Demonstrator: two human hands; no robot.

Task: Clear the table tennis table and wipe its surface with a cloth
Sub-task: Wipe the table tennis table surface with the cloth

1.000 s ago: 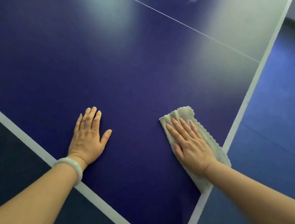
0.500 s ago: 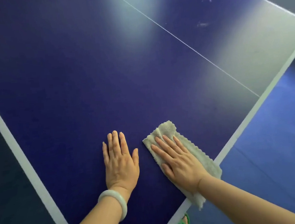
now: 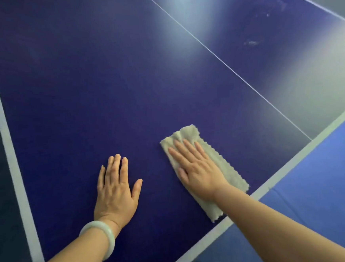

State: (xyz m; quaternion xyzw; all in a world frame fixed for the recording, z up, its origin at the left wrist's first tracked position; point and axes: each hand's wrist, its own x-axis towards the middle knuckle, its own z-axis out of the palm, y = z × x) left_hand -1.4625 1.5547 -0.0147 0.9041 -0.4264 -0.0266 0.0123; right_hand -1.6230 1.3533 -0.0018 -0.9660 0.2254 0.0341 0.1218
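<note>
Dark blue table tennis table [image 3: 102,84] fills the view; white edge lines, thin centre line, faint smudges [image 3: 251,42] far side. Blue floor [image 3: 316,181] beyond its right edge. Grey cloth [image 3: 230,173] lies flat near that edge, under the right hand [image 3: 197,170]: fingers straight, palm pressing it. Left hand [image 3: 115,189] flat on bare surface beside it, holding nothing. Pale bangle [image 3: 105,233], left wrist.

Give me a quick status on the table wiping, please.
Left hand flat on table. Right hand pressing cloth flat. Faint smudges ahead, beyond centre line.
</note>
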